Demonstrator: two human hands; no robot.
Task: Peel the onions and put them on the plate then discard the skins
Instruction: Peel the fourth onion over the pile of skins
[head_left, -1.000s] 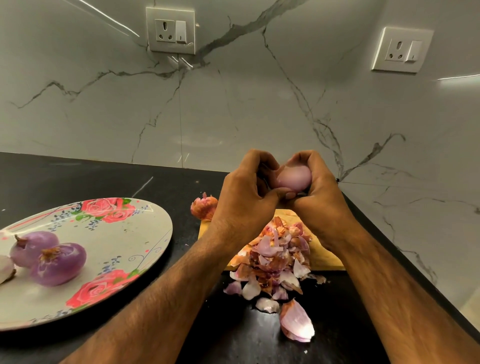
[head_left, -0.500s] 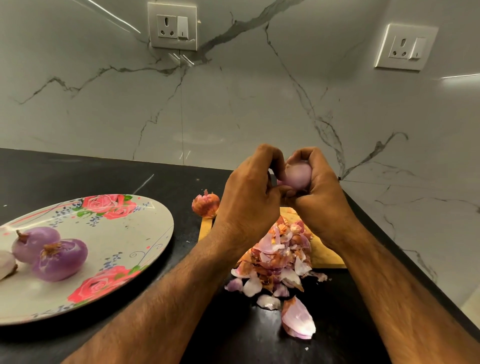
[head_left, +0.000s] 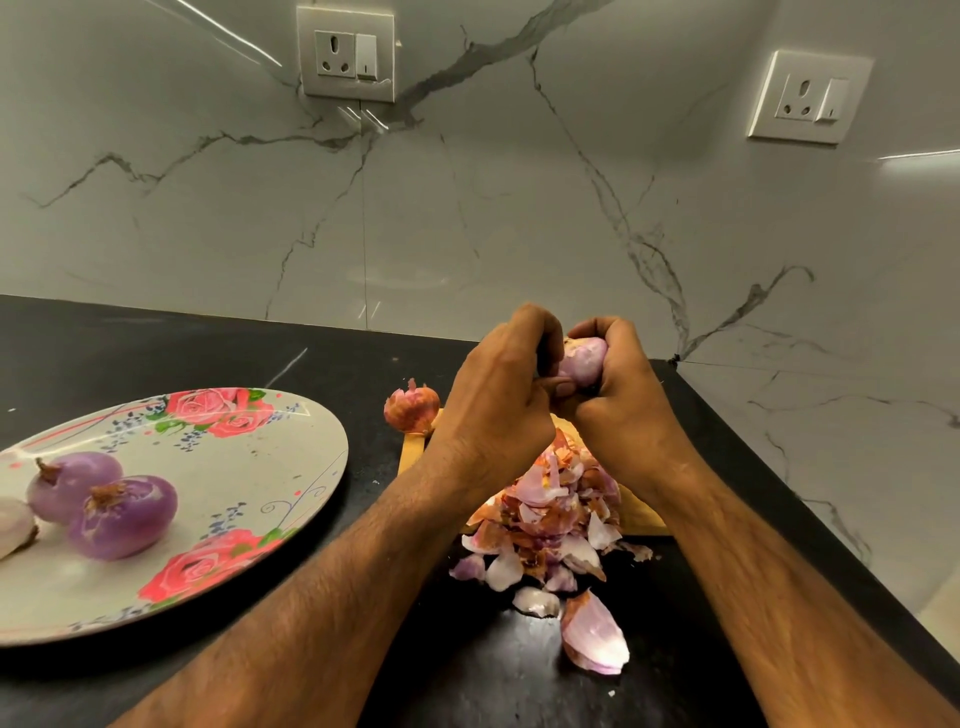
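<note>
Purple onion (head_left: 583, 361) — left hand (head_left: 501, 400), right hand (head_left: 621, 402) pressed together, both curled round it.

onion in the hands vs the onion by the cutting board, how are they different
The onion in the hands shows smooth pale purple flesh, mostly peeled; the onion by the board is covered in orange-brown papery skin. The onion in the hands is gripped above the counter by the left hand and right hand; the onion by the board rests at the cutting board's far left corner, untouched. Both are small, round and off the plate.
</note>
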